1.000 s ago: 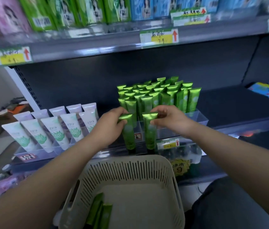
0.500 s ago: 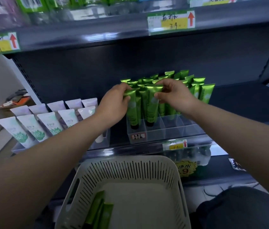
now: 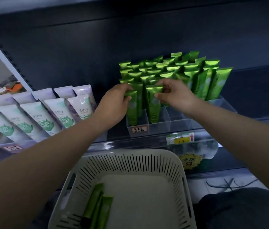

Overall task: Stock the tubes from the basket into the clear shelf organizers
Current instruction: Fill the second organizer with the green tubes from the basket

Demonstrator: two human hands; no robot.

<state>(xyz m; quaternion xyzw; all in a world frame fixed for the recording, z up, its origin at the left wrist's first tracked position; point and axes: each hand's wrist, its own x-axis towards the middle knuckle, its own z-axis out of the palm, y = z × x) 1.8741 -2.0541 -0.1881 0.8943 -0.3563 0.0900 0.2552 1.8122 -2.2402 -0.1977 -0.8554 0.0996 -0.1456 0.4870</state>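
Left hand [image 3: 115,103] and right hand [image 3: 175,95] pinch tubes [image 3: 154,106] in organizer [image 3: 177,123]; basket [image 3: 130,154] holds more.

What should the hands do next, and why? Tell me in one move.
Probably release both tubes. The left hand grips the left tube and the right hand the right tube, each standing in a front cell of the organizer, seemingly bottomed out; spare tubes wait in the basket.

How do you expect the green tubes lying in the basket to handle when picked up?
The green tubes look slim and glossy, so probably light and slippery. Lying flat in the basket, with crimped ends, they seem unlikely to roll.
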